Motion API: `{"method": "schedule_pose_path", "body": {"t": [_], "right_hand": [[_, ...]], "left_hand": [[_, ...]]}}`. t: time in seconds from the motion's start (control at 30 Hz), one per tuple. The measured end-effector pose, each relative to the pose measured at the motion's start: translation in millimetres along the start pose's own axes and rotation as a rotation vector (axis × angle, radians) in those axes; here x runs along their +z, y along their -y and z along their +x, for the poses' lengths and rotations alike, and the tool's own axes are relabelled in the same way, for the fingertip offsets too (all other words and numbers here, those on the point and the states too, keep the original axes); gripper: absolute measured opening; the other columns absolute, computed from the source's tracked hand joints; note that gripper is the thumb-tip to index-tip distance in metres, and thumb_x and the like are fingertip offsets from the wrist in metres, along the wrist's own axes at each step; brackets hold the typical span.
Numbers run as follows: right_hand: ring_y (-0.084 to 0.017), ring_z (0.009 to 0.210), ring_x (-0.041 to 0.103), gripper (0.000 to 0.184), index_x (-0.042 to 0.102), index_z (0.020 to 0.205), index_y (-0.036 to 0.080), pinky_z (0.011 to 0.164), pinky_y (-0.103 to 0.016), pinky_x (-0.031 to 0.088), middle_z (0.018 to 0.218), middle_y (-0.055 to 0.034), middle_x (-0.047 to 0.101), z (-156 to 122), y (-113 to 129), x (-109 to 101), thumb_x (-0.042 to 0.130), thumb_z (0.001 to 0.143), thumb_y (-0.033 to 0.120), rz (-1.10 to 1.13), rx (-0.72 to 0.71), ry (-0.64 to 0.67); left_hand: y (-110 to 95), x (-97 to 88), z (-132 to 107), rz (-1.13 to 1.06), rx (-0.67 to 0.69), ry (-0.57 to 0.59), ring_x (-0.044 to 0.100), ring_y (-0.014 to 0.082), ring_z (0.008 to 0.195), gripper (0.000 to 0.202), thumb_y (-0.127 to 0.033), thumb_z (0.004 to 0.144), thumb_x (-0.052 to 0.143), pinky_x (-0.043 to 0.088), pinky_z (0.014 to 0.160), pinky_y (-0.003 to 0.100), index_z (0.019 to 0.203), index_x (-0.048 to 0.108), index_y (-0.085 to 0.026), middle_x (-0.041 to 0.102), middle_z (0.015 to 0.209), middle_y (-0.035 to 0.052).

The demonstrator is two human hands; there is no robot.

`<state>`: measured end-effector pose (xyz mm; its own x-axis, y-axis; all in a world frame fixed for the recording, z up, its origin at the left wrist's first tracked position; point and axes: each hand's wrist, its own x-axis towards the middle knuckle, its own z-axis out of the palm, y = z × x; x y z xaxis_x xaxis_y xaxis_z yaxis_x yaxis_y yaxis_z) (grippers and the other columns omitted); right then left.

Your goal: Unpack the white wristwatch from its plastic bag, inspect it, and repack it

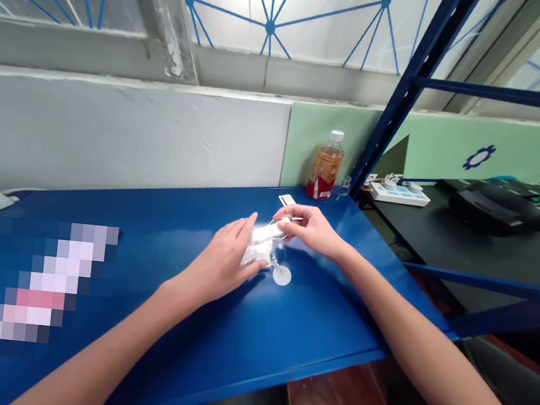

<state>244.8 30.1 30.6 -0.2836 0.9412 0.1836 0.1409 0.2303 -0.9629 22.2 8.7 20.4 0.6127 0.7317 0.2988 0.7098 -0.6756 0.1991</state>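
My left hand (226,259) rests on the blue table (162,230), its fingers closed round a small clear plastic packet with white contents (259,246). My right hand (308,228) pinches the top of the same packet, where a thin silvery strip (292,220) sticks out. A small round white disc (281,275) lies on the table just below the packet, touching or close to it.
A bottle of amber drink (325,166) stands at the table's back edge, a small white card (287,200) in front of it. A blue shelf upright (399,100) rises on the right. Beyond lies a black desk (486,242) with a white power strip (399,193) and dark devices.
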Motion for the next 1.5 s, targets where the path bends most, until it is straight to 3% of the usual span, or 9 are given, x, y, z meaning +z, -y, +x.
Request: {"method": "schedule_pose_path", "body": {"t": [0.17, 0.3, 0.5, 0.8, 0.9, 1.03, 1.23, 1.33, 1.5], "right_hand": [[-0.013, 0.062, 0.059, 0.016, 0.067, 0.088, 0.015, 0.062, -0.028, 0.052, 0.077, -0.0025, 0.064, 2, -1, -3, 0.063, 0.079, 0.027, -0.086, 0.008, -0.019], [-0.011, 0.06, 0.054, 0.017, 0.069, 0.087, 0.015, 0.059, -0.026, 0.045, 0.072, -0.0015, 0.062, 1, -3, -6, 0.058, 0.081, 0.026, -0.266, -0.016, -0.026], [-0.011, 0.059, 0.048, 0.015, 0.068, 0.079, 0.017, 0.056, -0.025, 0.037, 0.069, 0.0, 0.063, -1, -1, -16, 0.054, 0.076, 0.019, -0.553, -0.03, -0.114], [-0.012, 0.057, 0.054, 0.015, 0.068, 0.08, 0.017, 0.054, -0.024, 0.038, 0.063, 0.0, 0.061, -1, -4, -7, 0.056, 0.076, 0.023, -0.47, 0.078, -0.075], [-0.013, 0.059, 0.058, 0.012, 0.067, 0.081, 0.017, 0.055, -0.024, 0.04, 0.066, -0.0013, 0.065, -4, -6, 3, 0.059, 0.078, 0.026, -0.455, 0.076, -0.04], [-0.015, 0.067, 0.062, 0.012, 0.066, 0.08, 0.019, 0.058, -0.026, 0.039, 0.075, -0.0029, 0.071, -10, -4, 9, 0.064, 0.08, 0.031, -0.693, -0.013, -0.057], [-0.02, 0.067, 0.064, 0.02, 0.07, 0.084, 0.021, 0.055, -0.029, 0.034, 0.075, -0.0045, 0.074, -12, 7, 5, 0.056, 0.09, 0.034, -0.941, 0.003, -0.131], [-0.02, 0.063, 0.064, 0.022, 0.071, 0.08, 0.02, 0.054, -0.03, 0.036, 0.071, -0.0052, 0.073, -13, 12, 4, 0.054, 0.09, 0.03, -0.879, 0.039, -0.121], [-0.017, 0.06, 0.067, 0.018, 0.071, 0.089, 0.017, 0.058, -0.029, 0.047, 0.077, -0.0058, 0.074, -14, 13, 8, 0.055, 0.089, 0.027, -0.541, 0.073, 0.013]], "left_hand": [[2, -5.9, -4, 0.119, -0.087, 0.141, 0.05, 0.041, 0.128, 0.087, -0.057, 0.087, 0.057, 0.041, 0.102, 0.051, 0.149, 0.028, -0.001, 0.051, 0.14, 0.0274], [8, 0.5, -12, 0.064, 0.014, 0.113, 0.047, 0.0346, 0.133, 0.069, -0.053, 0.094, 0.051, 0.034, 0.11, 0.051, 0.147, 0.036, -0.012, 0.051, 0.144, 0.0191], [14, 4.2, -18, -0.078, 0.015, 0.045, 0.052, 0.031, 0.127, 0.056, -0.046, 0.097, 0.049, 0.046, 0.101, 0.046, 0.144, 0.041, -0.015, 0.055, 0.137, 0.0168], [16, 0.6, -21, -0.106, 0.04, -0.078, 0.053, 0.0308, 0.12, 0.047, -0.04, 0.099, 0.047, 0.049, 0.098, 0.047, 0.14, 0.045, -0.018, 0.055, 0.13, 0.0151], [16, 1.8, -21, -0.079, 0.037, -0.079, 0.052, 0.0316, 0.12, 0.046, -0.04, 0.098, 0.049, 0.049, 0.097, 0.048, 0.138, 0.047, -0.016, 0.056, 0.128, 0.0153], [19, 5.5, -20, -0.075, 0.021, -0.053, 0.053, 0.031, 0.119, 0.044, -0.04, 0.097, 0.051, 0.049, 0.097, 0.047, 0.135, 0.049, -0.017, 0.056, 0.128, 0.0147], [20, 6.8, -21, -0.095, -0.007, -0.036, 0.054, 0.0308, 0.119, 0.042, -0.042, 0.096, 0.053, 0.049, 0.097, 0.047, 0.131, 0.052, -0.019, 0.056, 0.129, 0.0141], [19, 5.8, -21, -0.108, -0.01, -0.037, 0.055, 0.0311, 0.118, 0.041, -0.042, 0.096, 0.052, 0.049, 0.096, 0.048, 0.13, 0.054, -0.018, 0.057, 0.128, 0.0145], [18, 7.3, -21, -0.127, -0.004, -0.055, 0.054, 0.0308, 0.119, 0.041, -0.042, 0.096, 0.052, 0.049, 0.097, 0.048, 0.13, 0.054, -0.02, 0.057, 0.128, 0.0137]]}}
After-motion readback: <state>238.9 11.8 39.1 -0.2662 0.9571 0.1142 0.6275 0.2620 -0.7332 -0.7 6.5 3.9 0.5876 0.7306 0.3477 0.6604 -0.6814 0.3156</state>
